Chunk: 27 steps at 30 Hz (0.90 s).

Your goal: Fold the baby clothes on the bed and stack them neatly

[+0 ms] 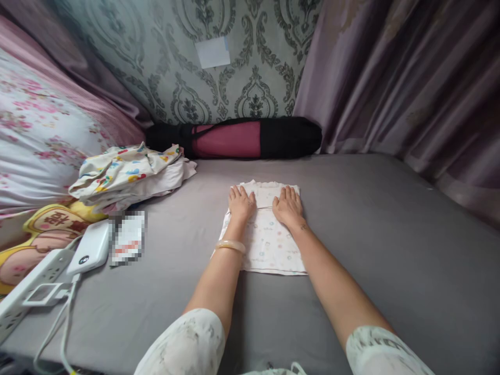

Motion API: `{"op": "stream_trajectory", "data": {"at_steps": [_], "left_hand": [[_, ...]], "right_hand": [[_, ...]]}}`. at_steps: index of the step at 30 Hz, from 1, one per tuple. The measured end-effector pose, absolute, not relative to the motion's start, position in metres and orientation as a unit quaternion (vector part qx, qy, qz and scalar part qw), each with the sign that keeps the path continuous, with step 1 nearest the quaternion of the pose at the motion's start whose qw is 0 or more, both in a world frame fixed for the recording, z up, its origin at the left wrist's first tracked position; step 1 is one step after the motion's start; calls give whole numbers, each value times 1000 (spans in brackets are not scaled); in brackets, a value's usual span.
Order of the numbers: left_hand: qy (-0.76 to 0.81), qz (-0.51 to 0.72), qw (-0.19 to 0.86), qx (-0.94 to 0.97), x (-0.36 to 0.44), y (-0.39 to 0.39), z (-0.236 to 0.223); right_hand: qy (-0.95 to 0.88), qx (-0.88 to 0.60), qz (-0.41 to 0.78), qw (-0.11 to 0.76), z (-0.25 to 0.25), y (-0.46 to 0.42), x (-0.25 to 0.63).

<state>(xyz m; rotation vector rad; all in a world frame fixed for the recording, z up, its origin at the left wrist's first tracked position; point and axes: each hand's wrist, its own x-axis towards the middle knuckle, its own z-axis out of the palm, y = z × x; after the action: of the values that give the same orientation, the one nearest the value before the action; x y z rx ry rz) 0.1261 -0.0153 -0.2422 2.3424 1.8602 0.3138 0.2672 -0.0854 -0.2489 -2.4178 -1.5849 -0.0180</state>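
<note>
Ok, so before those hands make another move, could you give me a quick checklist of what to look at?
1. Left hand flat on the pale, small-print cloth: ok, palm down near its far left corner.
2. Right hand likewise: ok, palm down near the far right corner.
3. Cloth's left edge straight: cannot tell, the left forearm covers part of it.
4. Cloth's underside smooth: cannot tell, hidden against the plain grey sheet.
5. Heaped, colourfully printed fabric pile apart from the cloth: ok, over to the left.
6. White, box-shaped plastic device away from both hands: ok, at the left.
</note>
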Motion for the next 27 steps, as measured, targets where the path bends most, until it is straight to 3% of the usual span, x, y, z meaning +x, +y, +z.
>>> {"op": "stream_trajectory", "data": {"at_steps": [15,19,27], "left_hand": [[509,48,111,852,82,6,-240],[503,11,112,857,85,7,-229],[383,45,32,922,105,11,-207]], "right_hand": [[-512,-846,-2,145,-252,-89,276],[-511,-851,11,116,-243,-85,279],[-656,-751,4,72,-214,-78,289]]}}
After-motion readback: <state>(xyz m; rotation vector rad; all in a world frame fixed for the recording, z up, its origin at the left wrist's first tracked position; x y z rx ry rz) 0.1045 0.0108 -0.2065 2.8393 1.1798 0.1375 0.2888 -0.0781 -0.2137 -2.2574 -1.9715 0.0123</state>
